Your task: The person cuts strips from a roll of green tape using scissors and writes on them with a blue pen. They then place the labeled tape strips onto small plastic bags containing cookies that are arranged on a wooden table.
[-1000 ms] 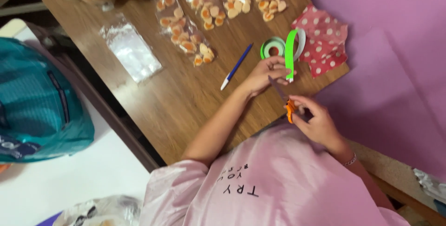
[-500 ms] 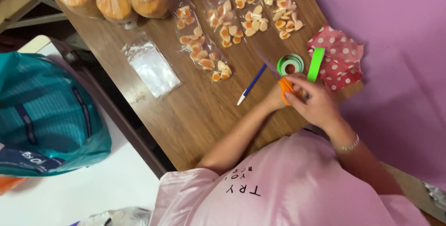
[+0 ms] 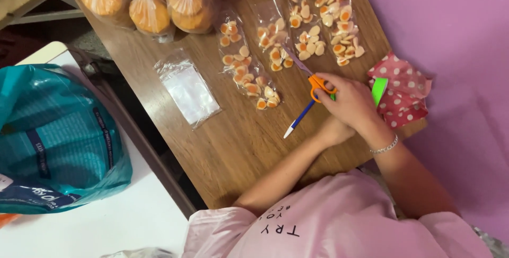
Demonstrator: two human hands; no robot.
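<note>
Scissors point(image 3: 313, 80) with orange handles sit clamped in the right hand point(image 3: 352, 104), whose fingers point(image 3: 327, 89) close through and around the loops while the grey blades point up-left over the wooden counter point(image 3: 233, 146) toward a clear bag of orange-and-white sweets point(image 3: 274, 38). The left hand point(image 3: 335, 130) lies under the right wrist, mostly hidden, so whether its fingers are apart or together cannot be told. Just below the scissors a blue pen point(image 3: 299, 120) with a white tip rests slanted on the counter. Two more clear bags of the same sweets lie nearby: a long one point(image 3: 246, 70) to the left and a fuller one point(image 3: 328, 19) to the upper right. At the counter's far end stand knotted clear bags, each holding round orange buns point(image 3: 151, 3). A flat empty clear bag point(image 3: 186, 89) lies alone to the left. Beside the right hand is a red cloth with white dots point(image 3: 405, 96) and a bright green strip point(image 3: 378, 89). Off the counter, a teal plastic bag point(image 3: 58, 141) sits on a white surface point(image 3: 127, 221).
</note>
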